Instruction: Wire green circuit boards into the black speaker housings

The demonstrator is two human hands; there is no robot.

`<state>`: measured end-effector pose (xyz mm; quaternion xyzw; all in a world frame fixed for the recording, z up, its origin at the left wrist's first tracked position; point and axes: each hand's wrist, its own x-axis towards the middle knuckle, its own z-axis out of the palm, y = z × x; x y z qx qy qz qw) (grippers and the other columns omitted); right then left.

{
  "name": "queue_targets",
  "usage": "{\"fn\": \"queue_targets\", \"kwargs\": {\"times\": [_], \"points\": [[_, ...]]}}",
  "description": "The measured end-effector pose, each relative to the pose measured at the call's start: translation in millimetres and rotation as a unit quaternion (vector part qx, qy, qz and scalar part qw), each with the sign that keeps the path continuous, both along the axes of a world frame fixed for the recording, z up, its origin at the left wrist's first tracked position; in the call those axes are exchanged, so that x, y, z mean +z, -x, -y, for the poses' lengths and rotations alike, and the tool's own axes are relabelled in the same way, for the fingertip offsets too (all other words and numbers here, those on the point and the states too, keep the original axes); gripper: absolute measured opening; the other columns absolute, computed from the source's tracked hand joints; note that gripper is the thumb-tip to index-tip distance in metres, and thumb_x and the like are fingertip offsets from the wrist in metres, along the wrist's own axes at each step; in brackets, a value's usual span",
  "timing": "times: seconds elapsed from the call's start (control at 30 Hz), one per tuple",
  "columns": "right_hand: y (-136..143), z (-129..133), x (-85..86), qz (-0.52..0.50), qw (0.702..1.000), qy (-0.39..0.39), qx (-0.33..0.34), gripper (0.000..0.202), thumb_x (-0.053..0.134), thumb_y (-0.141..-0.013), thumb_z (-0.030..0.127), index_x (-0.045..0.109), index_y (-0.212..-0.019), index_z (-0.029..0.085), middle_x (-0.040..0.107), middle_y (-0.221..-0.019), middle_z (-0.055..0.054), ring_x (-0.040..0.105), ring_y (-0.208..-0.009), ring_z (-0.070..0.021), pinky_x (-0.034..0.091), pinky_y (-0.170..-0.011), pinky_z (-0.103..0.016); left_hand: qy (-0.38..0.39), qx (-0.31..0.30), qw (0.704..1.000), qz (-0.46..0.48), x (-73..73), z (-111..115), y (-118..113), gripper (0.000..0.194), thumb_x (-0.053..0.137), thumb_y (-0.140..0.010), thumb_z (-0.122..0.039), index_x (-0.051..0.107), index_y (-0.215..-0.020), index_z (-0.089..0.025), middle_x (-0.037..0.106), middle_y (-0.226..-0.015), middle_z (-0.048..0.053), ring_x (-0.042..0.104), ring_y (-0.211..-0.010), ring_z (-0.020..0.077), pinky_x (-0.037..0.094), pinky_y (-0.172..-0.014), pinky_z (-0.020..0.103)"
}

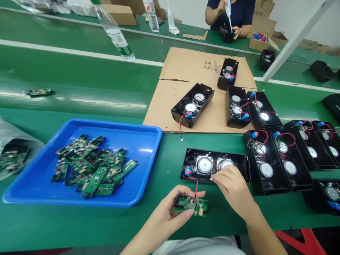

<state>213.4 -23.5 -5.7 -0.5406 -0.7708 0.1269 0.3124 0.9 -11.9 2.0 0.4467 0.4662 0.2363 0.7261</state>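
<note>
My left hand (170, 209) is closed round a green circuit board (190, 204), held above the table edge. A red wire (197, 189) runs from this board up to a blue cylindrical part (188, 171) in a black speaker case (191, 154). The case lies open side up before me and holds two round silver speakers (204, 165). Over its near edge my right hand (232, 186) pinches a small white wire plug (211, 178) between thumb and forefinger. The fingers partly cover the right-hand speaker.
A blue tray (148, 141) heaped with boards stands left, beside a plastic bag (16, 156) of boards. More speaker cases (265, 163) line the right; others rest on flattened cardboard (164, 102). Behind are a water bottle (117, 39) and a person (231, 16) holding a white tube.
</note>
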Motion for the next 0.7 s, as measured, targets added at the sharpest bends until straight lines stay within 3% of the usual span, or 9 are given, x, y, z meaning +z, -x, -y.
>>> {"fn": "queue_targets", "kwargs": {"times": [0.13,0.23,0.3,0.4,0.7], "points": [[0,-2,-7.1,0.01,0.997,-0.027,-0.078,0.017,0.041,-0.092,0.008,0.057,-0.091,0.013,0.059,-0.08,-0.008,0.049,-0.075,-0.0185,0.044,-0.067,-0.032,-0.18,0.029,0.977,-0.113,-7.7,-6,-23,0.025,0.06,-0.079,-0.037,0.064,-0.1,-0.024,0.074,-0.101,0.004,0.07,-0.089,0.0211,0.056,-0.074,0.027],[2,-2,-8.4,0.016,0.997,-0.023,-0.075,0.018,0.04,-0.093,0.009,0.057,-0.091,0.014,0.059,-0.081,-0.007,0.049,-0.075,-0.0181,0.042,-0.066,-0.031,-0.254,0.052,0.95,-0.174,-8.9,-13,-34,0.026,0.056,-0.081,-0.034,0.064,-0.104,-0.025,0.076,-0.094,0.001,0.072,-0.075,0.0188,0.057,-0.064,0.025],[6,-2,-8.6,0.016,0.998,-0.015,-0.056,0.018,0.042,-0.093,0.011,0.059,-0.089,0.014,0.059,-0.08,-0.005,0.048,-0.073,-0.0174,0.04,-0.065,-0.031,-0.272,0.04,0.941,-0.196,-6.4,-16,-38,0.023,0.054,-0.082,-0.032,0.064,-0.101,-0.024,0.076,-0.085,0.0,0.072,-0.067,0.0177,0.056,-0.059,0.024],[12,-2,-9.4,0.022,0.999,-0.02,-0.044,0.018,0.044,-0.093,0.012,0.059,-0.083,0.014,0.059,-0.075,-0.004,0.047,-0.07,-0.0166,0.036,-0.063,-0.03,-0.275,0.027,0.941,-0.195,-2.8,-18,-40,0.022,0.051,-0.082,-0.03,0.063,-0.1,-0.023,0.076,-0.078,0.0,0.073,-0.069,0.019,0.056,-0.059,0.024],[16,-4,-4.3,0.135,0.989,-0.055,-0.028,0.031,0.039,-0.092,0.008,0.058,-0.067,0.015,0.054,-0.066,-0.004,0.04,-0.063,-0.0173,0.028,-0.058,-0.031,-0.257,0.002,0.942,-0.216,-3.6,-18,-43,0.022,0.05,-0.083,-0.029,0.063,-0.101,-0.023,0.076,-0.086,0.002,0.073,-0.075,0.022,0.057,-0.066,0.028]]}}
